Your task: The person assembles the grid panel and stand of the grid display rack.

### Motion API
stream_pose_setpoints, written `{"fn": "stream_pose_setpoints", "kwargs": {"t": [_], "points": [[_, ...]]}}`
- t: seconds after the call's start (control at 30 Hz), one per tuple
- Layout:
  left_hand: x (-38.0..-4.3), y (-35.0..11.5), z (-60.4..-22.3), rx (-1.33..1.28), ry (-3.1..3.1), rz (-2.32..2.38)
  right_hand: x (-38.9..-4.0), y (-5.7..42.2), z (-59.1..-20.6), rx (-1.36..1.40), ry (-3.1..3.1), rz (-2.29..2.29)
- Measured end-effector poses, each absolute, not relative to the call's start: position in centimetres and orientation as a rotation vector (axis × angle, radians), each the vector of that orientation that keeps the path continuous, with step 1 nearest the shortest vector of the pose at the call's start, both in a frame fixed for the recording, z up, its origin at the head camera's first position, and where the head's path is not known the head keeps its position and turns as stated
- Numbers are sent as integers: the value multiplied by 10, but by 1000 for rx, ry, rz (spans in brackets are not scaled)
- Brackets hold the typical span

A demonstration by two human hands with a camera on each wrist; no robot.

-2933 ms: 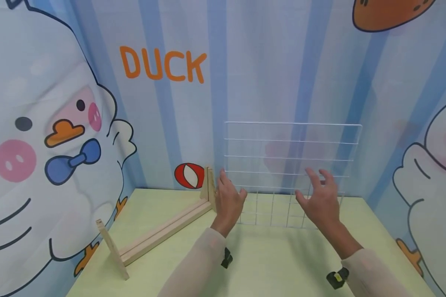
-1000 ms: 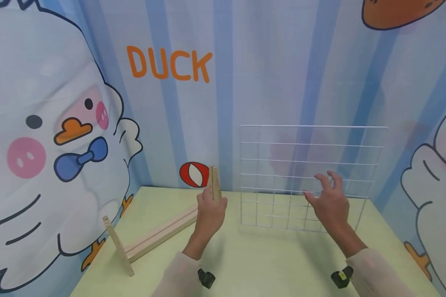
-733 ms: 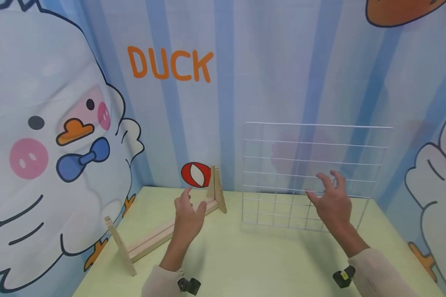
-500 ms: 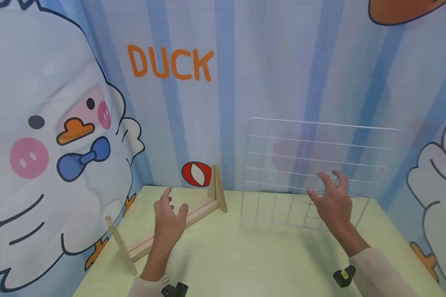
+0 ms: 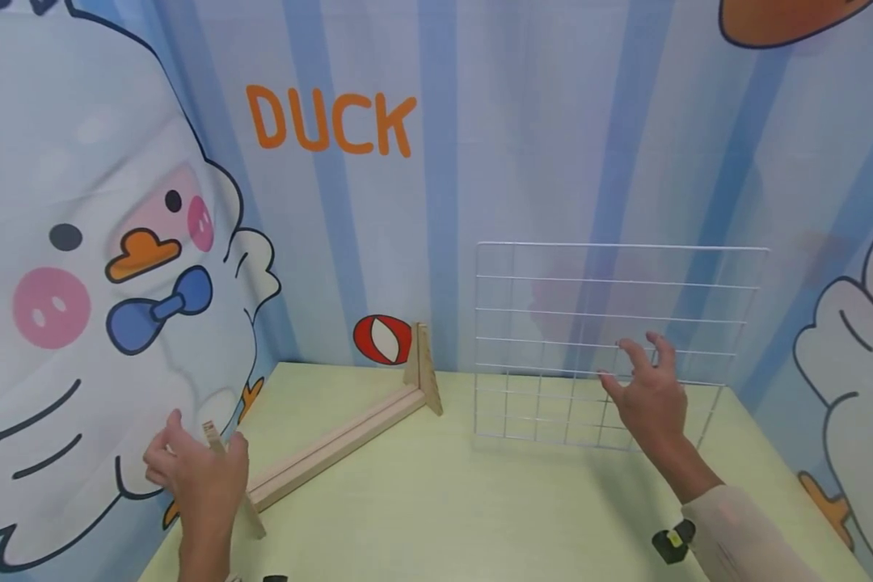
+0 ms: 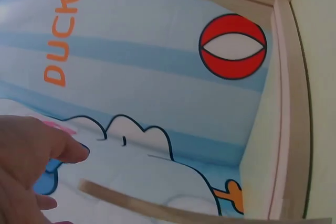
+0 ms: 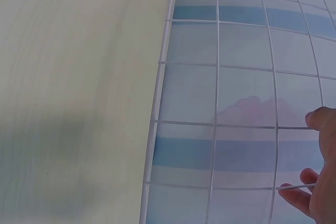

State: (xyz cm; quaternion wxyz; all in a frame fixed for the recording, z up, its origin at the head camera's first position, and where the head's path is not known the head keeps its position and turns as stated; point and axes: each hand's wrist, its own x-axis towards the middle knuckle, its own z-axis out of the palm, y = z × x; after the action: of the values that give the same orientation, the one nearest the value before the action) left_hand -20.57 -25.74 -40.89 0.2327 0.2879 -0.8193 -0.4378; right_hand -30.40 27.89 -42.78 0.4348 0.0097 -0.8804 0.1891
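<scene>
A white wire grid panel [image 5: 527,307] stands upright at the table's right side. My right hand [image 5: 647,404] holds it by its wires, with thumb and fingers at the mesh in the right wrist view. At the left lies a wooden stand [image 5: 342,440], a long double-railed bar with an upright end board at each end. My left hand [image 5: 204,477] is around the near end board [image 5: 250,517], thumb and fingers spread to either side of it in the head view. The left wrist view shows a gap between the fingers and this board.
The pale yellow table [image 5: 436,517] ends at a striped blue curtain [image 5: 509,145] with duck prints behind it. The stand's far end board [image 5: 425,372] is close to the curtain, left of the grid panel.
My left hand touched the grid's left side, moved to the stand's far end board, then swept left and down to the near one. The grid tilted slightly and levelled again in my right hand.
</scene>
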Motion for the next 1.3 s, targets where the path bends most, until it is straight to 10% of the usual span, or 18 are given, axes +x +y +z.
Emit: {"fn": "stream_pose_setpoints", "kwargs": {"t": [1.3], "points": [[-233,-291,-466,876,-2423,-1351,-303,281,-426,-16,-2275,601]]}}
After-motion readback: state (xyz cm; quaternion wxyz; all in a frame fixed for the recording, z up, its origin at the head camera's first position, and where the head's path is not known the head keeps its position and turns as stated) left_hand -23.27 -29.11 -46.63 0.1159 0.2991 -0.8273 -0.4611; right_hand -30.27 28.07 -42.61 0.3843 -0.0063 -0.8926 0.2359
